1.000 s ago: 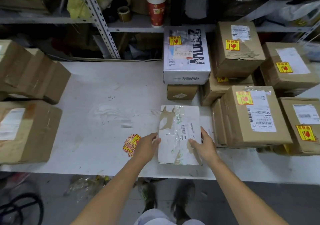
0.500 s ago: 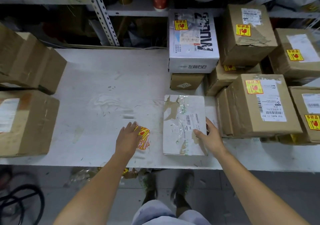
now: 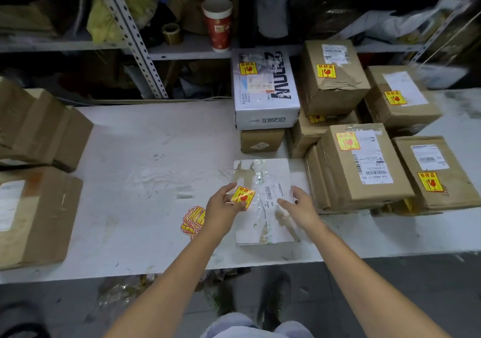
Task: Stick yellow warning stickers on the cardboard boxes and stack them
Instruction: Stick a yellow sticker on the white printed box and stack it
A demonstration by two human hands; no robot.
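Note:
A flat white box (image 3: 268, 223) with torn tape and a shipping label lies near the front edge of the white table (image 3: 145, 155). My left hand (image 3: 223, 212) pinches one yellow warning sticker (image 3: 243, 196) over the box's left side. My right hand (image 3: 299, 207) rests on the box's right part, fingers relaxed and spread. A small pile of yellow stickers (image 3: 194, 220) lies on the table left of the box.
Stickered boxes are stacked at the right (image 3: 361, 165), with a white printed box (image 3: 265, 90) behind on a small brown one. Unstickered brown boxes (image 3: 36, 215) sit at the left. A shelf behind holds a red cup (image 3: 218, 23) and a tape roll (image 3: 171, 34).
My left hand went to the sticker pile, picked up one sticker and brought it over the white box. My right hand shifted from the box's right edge onto its top.

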